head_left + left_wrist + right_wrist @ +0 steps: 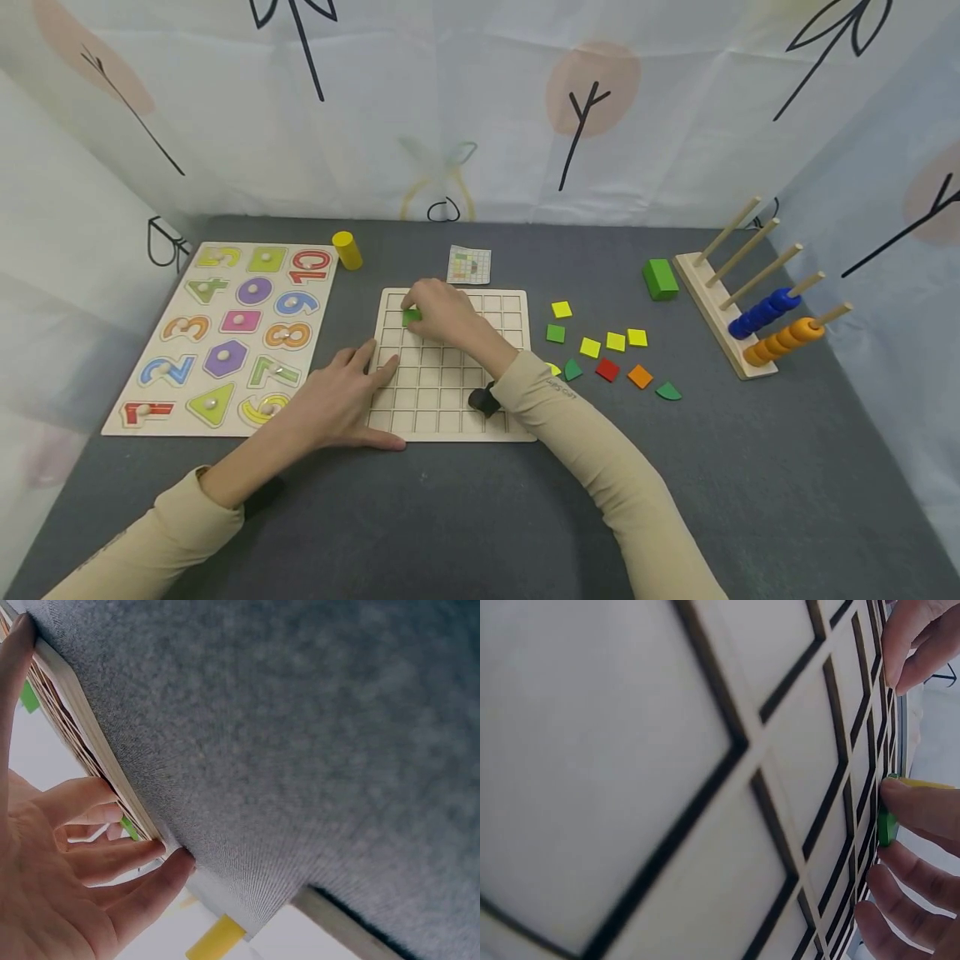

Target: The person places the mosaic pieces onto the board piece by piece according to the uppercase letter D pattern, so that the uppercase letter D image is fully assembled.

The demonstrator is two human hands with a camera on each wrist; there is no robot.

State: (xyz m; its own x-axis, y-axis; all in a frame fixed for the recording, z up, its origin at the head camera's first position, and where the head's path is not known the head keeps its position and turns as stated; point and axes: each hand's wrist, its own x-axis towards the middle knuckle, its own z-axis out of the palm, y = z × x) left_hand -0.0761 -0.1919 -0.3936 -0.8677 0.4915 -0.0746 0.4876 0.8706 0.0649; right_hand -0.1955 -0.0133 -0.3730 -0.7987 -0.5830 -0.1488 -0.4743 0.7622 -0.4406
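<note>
The right hand (444,312) has its thumb and fingers bent in on a small green piece (410,317) and appears to pinch it against the grid board (431,408), near the far left corner. The relation that counts, I judge, is how the piece sits over its square: it lies directly under those fingertips, looks roughly square with no clear long axis, and whether it is fully seated I cannot tell. The right hand is the nearer one, its forearm reaching across the board from the right. The left hand (345,398) is spread and loose, touching the board's left edge, apart from the piece. Just beyond the board lies a printed card (469,265); to its right are loose yellow squares (615,342), a red square (607,370) and an orange square (641,377). Farther out on the table (450,517) stand a green block (660,279) and a peg stand (711,304), with a number puzzle (181,421) and yellow cylinder (347,250) off left
</note>
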